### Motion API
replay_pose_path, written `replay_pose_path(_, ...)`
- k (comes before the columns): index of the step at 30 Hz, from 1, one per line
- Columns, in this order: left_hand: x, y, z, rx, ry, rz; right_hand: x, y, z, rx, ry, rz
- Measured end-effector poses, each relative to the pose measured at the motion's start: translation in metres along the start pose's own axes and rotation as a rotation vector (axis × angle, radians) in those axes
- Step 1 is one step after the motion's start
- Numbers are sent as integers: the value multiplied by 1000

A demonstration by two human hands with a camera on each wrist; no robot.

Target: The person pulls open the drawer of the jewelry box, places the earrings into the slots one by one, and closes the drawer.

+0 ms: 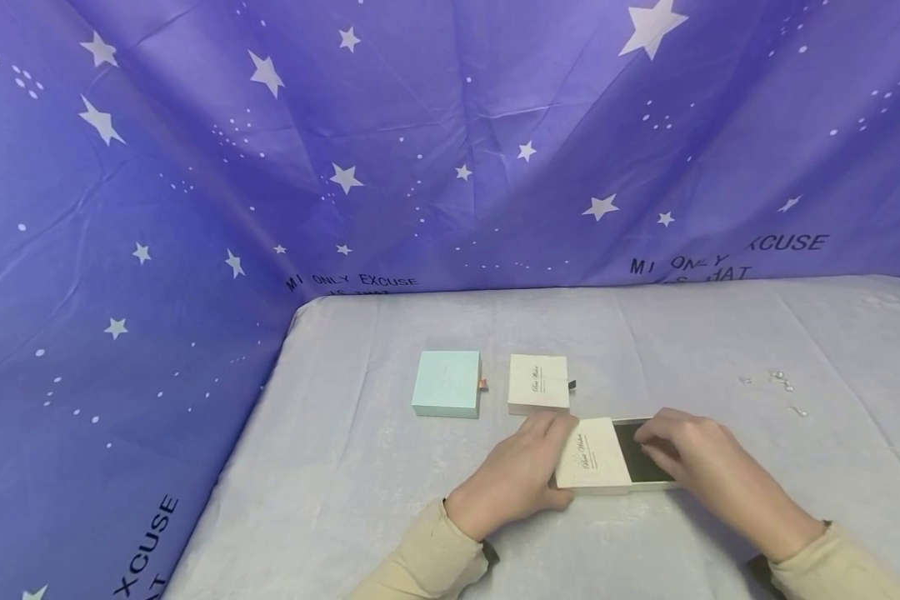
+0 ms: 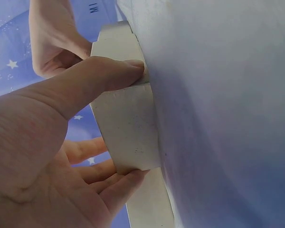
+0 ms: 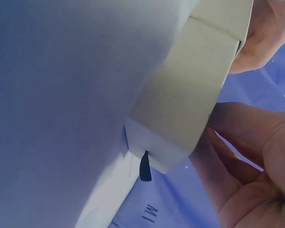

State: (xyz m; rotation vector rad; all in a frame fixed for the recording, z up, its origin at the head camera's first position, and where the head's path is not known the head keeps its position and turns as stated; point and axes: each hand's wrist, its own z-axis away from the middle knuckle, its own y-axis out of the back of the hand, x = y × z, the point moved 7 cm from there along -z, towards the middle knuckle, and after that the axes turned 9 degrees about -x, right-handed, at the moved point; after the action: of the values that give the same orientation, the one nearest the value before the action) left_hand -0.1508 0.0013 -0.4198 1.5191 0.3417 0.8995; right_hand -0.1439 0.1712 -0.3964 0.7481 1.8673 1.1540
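My left hand (image 1: 516, 468) grips the cream sleeve of a small drawer-style gift box (image 1: 596, 454) with printed lettering on top. In the left wrist view the thumb (image 2: 118, 73) presses one side and the other fingers bend round the far end. The drawer is pulled out to the right, showing a black insert (image 1: 633, 457). My right hand (image 1: 708, 450) reaches over the drawer, fingers bent down to the insert. A dark pull tab (image 3: 145, 166) hangs from the drawer's end in the right wrist view. The right fingertips are hidden by the drawer wall; I cannot tell what they hold.
A mint-green box (image 1: 447, 383) with an orange tab and a closed cream box (image 1: 537, 383) with a dark tab stand behind. Several small pieces of jewellery (image 1: 780, 379) lie at the right on the pale cloth (image 1: 345, 500). A purple star-patterned curtain (image 1: 420, 125) hangs behind.
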Motion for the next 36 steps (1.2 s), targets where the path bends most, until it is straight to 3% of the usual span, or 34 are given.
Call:
replay_pose_path(8,-1,-2,0,-11,7,15,-5,-5,-5,-58,-36,-40)
replay_pose_path(24,0,-2,0,-24,9,27,-8,-10,-9,-71,-49,-82)
replay_pose_path(36,0,-1,0,-8,6,17,-4,-15,-11,-103,-150,-191)
